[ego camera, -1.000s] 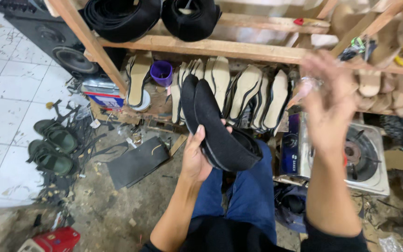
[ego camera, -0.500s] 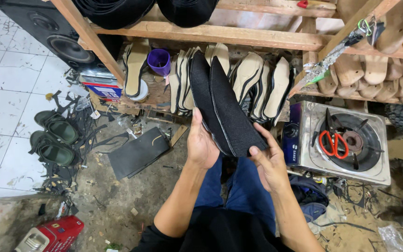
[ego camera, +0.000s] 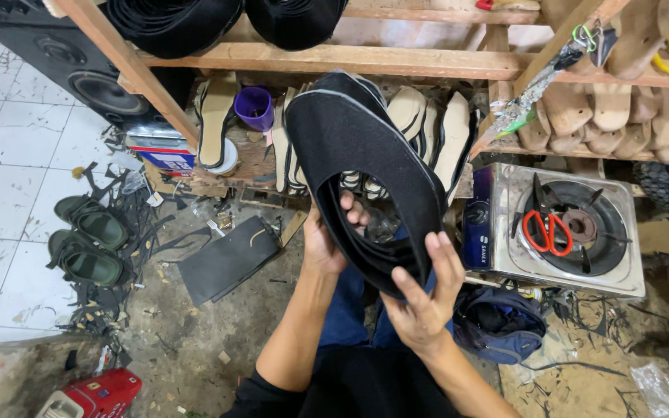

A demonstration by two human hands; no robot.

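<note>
Centrally in the frame, both hands grip a black fabric shoe upper (ego camera: 358, 147): the left hand (ego camera: 327, 240) curls its fingers inside the opening, the right hand (ego camera: 423, 298) clasps the lower edge. Red-handled scissors (ego camera: 549, 232) lie on the metal gas stove (ego camera: 621, 232) at right.

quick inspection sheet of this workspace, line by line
surface: dirty concrete floor strewn with black offcuts; white tiles at left.
job's things: black shoe upper held up, opening toward the camera.
clutter: green sandals, black sheet, purple cup, soles standing in a row, red-handled scissors on a gas stove.
grips: left hand has fingers inside the opening; right hand grips its lower edge.
cables: nothing seen.
surroundings: wooden shelf, speaker, wooden lasts.
</note>
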